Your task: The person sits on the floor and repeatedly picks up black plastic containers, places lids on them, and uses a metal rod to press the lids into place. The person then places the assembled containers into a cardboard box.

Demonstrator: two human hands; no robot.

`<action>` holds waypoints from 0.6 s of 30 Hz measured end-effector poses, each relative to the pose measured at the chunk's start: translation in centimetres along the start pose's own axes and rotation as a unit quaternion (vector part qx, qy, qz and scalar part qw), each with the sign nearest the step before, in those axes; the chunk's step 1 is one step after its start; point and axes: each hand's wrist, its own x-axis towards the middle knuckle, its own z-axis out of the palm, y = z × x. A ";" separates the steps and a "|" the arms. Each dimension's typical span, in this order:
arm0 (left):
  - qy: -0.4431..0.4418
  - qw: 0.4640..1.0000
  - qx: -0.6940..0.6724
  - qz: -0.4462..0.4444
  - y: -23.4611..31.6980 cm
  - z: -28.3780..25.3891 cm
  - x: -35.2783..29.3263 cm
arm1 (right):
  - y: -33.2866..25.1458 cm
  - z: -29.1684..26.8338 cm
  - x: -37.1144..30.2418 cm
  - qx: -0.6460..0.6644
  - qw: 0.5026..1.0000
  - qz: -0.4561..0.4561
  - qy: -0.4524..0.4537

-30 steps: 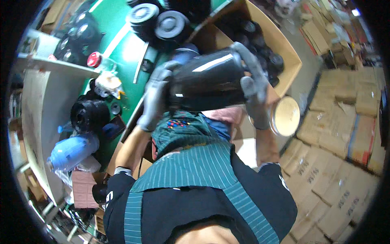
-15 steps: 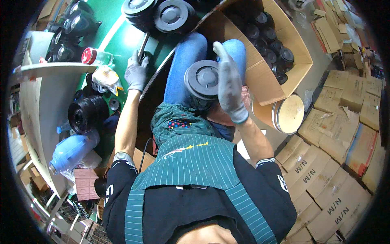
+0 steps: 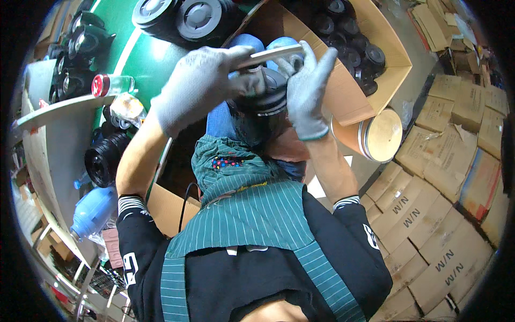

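Note:
A black round plastic part [image 3: 261, 104] with a disc-shaped top sits over my lap, between my knees. My left hand [image 3: 198, 80] is closed on a flat, greyish strip-like tool [image 3: 273, 55], held across just above the part's top. What kind of tool it is cannot be made out. Against the right side of the part rests my right hand [image 3: 311, 91], its fingers apart and stretched upward, some close to the tool's far end. My left fingers and the tool hide much of the part's top.
An open cardboard box [image 3: 394, 80] with several black round parts stands at the far right. More black discs [image 3: 199, 20] stand on the green table [image 3: 161, 53], near a red-lidded jar [image 3: 110, 85]. A round drum [image 3: 383, 134] and stacked cartons [image 3: 429, 214] are at right.
My left hand has lifted the thin tool off the table and brought it right, over the black part. My right hand has shifted slightly, and the part now tilts.

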 end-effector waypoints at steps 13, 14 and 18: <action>-0.023 0.995 0.081 -0.046 3.8 2.5 -2.9 | 0.1 -2.3 0.5 0.026 0.977 0.190 -0.093; -0.043 0.993 0.084 -0.073 4.4 2.6 -3.2 | 0.3 -2.4 0.5 0.030 0.975 0.178 -0.126; -0.060 0.960 0.217 -0.165 9.7 4.8 -4.1 | 3.2 -2.7 2.7 0.083 0.949 0.239 -0.188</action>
